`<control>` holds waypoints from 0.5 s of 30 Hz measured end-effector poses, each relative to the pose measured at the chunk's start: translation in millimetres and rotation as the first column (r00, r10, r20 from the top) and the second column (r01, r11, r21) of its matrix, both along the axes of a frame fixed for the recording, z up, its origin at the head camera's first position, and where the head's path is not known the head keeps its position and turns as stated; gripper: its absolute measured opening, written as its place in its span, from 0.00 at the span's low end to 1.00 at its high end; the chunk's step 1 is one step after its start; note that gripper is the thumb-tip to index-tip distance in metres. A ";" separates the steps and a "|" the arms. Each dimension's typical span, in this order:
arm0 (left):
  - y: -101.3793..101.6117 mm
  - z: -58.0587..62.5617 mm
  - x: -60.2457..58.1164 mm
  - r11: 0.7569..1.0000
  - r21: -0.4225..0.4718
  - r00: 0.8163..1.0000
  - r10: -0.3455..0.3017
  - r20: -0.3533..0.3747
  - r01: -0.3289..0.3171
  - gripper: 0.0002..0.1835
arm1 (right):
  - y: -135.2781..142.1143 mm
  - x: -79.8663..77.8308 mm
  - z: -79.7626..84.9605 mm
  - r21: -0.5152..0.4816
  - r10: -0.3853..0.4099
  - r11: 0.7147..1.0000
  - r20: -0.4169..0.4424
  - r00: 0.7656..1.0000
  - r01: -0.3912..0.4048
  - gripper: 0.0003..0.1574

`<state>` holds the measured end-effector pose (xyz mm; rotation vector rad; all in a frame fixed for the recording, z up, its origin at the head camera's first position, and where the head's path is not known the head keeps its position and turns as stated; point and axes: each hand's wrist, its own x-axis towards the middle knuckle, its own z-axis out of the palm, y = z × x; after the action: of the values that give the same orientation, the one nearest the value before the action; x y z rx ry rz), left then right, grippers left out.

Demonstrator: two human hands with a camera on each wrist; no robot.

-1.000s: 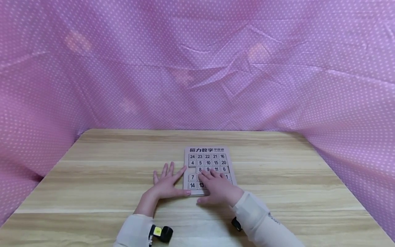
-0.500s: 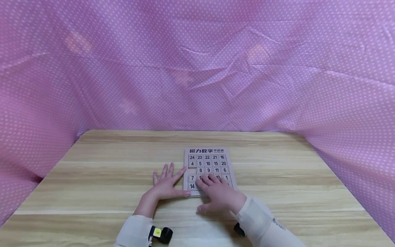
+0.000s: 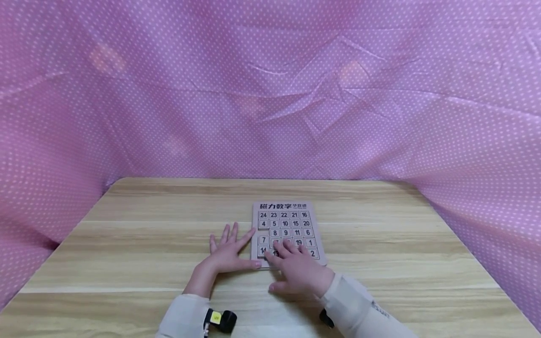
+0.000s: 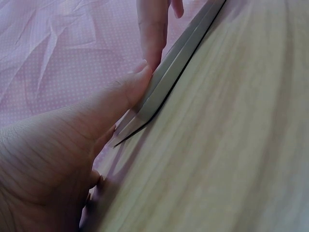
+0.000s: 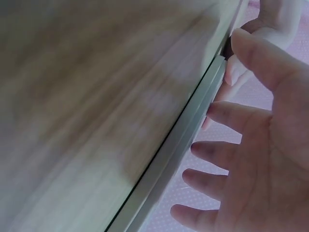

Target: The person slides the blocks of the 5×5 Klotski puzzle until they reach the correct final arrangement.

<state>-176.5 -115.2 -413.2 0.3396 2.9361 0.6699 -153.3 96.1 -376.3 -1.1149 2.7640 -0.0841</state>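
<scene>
A number sliding puzzle (image 3: 282, 265), with dark printed numbers on square tiles, lies flat on the table. My left hand (image 3: 224, 256) is spread at its left side, thumb on the lower left corner and index fingertip at the left edge. In the left wrist view that thumb (image 4: 116, 92) rests on the board's edge. Over the lower rows is my right hand (image 3: 301, 270), fingers spread and covering several tiles. Its index fingertip touches tile 14 (image 3: 262, 250), which sits just below tile 7 (image 3: 264, 240). In the right wrist view the board's edge (image 5: 169, 159) runs beside my straight fingers.
The wooden table (image 3: 148, 225) extends around the board on all sides. A pink dotted cloth (image 3: 270, 117) hangs behind and at both sides. Black wrist cameras, one of them (image 3: 228, 321) on the left sleeve, sit low near the table.
Tiles 7 and 14 in the left column have shifted slightly up toward the vacant slot. My right hand drew back from the middle rows to the lower left tiles. The left hand stayed put.
</scene>
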 end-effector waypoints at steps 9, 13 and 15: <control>0.8 0.1 0.7 1.000 0.004 1.000 0.001 0.007 -0.001 0.50 | -5.1 -10.1 -1.7 0.013 -0.049 0.999 0.002 0.999 0.049 0.45; 0.9 0.1 1.0 1.000 0.004 1.000 0.002 0.010 -0.002 0.50 | -6.1 -12.2 -1.9 0.016 -0.053 0.998 0.002 0.999 0.053 0.44; 0.3 -0.5 1.3 1.000 0.005 1.000 0.002 0.008 -0.002 0.50 | -5.5 -12.3 -2.3 0.015 -0.052 0.999 0.000 0.999 0.052 0.45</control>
<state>-175.1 -114.8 -413.6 0.3331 2.9283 0.6770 -165.6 90.6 -378.7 -1.0388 2.7893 -0.0702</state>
